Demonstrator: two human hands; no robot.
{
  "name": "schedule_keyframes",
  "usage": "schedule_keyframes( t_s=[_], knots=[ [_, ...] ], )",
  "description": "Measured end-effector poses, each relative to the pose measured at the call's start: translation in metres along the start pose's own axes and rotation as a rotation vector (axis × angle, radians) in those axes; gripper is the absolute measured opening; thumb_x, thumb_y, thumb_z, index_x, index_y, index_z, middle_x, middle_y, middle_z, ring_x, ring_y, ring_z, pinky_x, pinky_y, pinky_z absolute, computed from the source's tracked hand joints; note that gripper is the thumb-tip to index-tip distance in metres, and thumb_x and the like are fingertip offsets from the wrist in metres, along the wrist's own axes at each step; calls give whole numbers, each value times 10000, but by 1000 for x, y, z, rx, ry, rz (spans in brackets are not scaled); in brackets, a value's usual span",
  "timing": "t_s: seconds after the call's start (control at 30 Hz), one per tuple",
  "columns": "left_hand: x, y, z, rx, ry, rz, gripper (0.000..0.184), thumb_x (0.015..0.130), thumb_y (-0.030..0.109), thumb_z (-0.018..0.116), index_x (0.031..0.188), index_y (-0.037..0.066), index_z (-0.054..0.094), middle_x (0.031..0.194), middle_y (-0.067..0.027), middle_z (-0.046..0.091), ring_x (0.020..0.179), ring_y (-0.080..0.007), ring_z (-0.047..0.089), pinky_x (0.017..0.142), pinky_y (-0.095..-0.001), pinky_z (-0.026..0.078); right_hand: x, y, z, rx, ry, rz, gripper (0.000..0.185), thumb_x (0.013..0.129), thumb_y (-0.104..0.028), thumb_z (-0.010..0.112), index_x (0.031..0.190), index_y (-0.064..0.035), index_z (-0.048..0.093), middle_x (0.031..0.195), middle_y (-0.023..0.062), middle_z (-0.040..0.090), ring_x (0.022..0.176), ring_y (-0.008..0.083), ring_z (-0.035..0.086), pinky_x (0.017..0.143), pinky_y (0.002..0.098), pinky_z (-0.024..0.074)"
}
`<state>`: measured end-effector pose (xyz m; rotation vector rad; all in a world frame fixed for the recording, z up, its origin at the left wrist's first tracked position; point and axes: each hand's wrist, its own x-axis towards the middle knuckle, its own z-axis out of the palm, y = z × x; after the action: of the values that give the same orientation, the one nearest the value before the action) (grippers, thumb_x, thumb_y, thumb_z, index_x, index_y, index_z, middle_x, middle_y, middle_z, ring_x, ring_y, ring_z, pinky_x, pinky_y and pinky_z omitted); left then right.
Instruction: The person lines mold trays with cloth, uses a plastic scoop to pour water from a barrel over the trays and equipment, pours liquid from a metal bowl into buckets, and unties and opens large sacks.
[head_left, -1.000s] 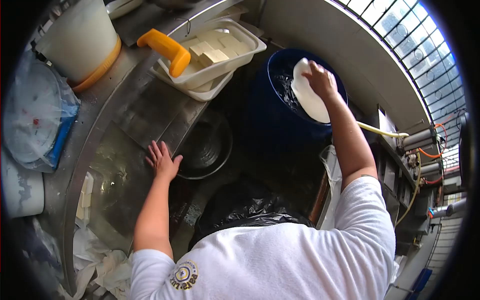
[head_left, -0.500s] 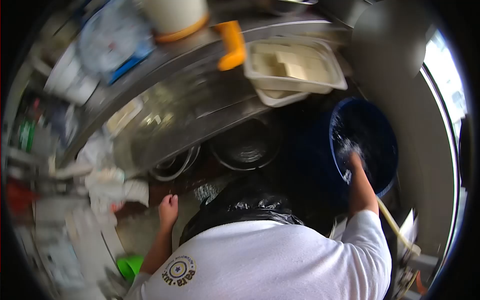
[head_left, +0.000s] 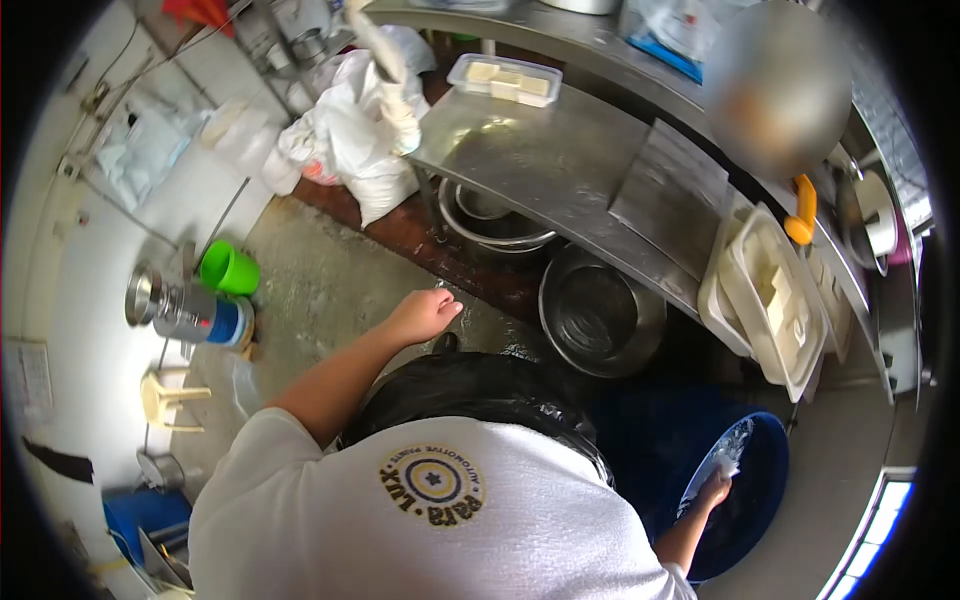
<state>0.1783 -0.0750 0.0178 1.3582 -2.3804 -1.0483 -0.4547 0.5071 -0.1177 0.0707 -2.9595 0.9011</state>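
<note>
My right hand (head_left: 714,490) is inside the mouth of the blue barrel (head_left: 768,500) at the lower right, with splashing water around its fingers. What it holds there, if anything, is hidden by the water. In front of my body, over the floor, my left hand (head_left: 427,316) has its fingers curled together, and nothing shows in it. A black plastic apron (head_left: 460,385) covers my waist. Near the barrel, a white tub (head_left: 745,270) with pale blocks (head_left: 778,300) stands at the end of the metal table (head_left: 560,150).
Metal basins (head_left: 600,310) sit beneath the table's edge. A small clear container (head_left: 505,80) of pale blocks is on the table. White sacks (head_left: 350,130) stand beside it. At the left are a green bucket (head_left: 230,268), a plastic stool (head_left: 172,400) and a blue crate (head_left: 145,520).
The view has swung left. The white scoop-like piece in my right hand went down into the barrel and is out of clear sight. My left hand left the table and its fingers have curled.
</note>
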Motion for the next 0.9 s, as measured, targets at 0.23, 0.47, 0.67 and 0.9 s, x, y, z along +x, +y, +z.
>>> schedule_keyframes(
  t_s=[0.23,0.47,0.67,0.9],
  knots=[
    [-19,-56,3,-48,79,-7,365,951,392,663,951,27,671,847,-186,711,792,-376,695,710,-464,529,-78,-209,-134,-279,385,-443,568,1009,-482,605,1193,53,656,1166,306,671,1067,454,651,921,483,524],
    [-16,-84,-7,-214,81,152,392,960,378,662,1206,74,687,1003,-208,698,946,-375,679,817,-474,534,-182,-430,-136,-346,-78,-866,552,1021,-370,599,1363,62,577,1294,317,629,1190,468,615,1020,483,482],
    [22,-78,-28,-332,125,97,510,950,339,672,1392,99,590,1180,-241,611,1106,-409,619,962,-474,508,-401,-641,35,-649,-831,-1392,416,966,-330,630,1210,7,644,1153,275,690,1089,452,651,950,545,504],
    [72,-143,-131,-817,651,-810,566,843,118,618,1368,-39,477,1359,-327,487,1191,-457,586,996,-461,520,-599,-800,83,-884,-878,-1811,309,947,-309,648,1130,-61,666,1085,202,722,1061,386,683,880,508,536]
  ],
)
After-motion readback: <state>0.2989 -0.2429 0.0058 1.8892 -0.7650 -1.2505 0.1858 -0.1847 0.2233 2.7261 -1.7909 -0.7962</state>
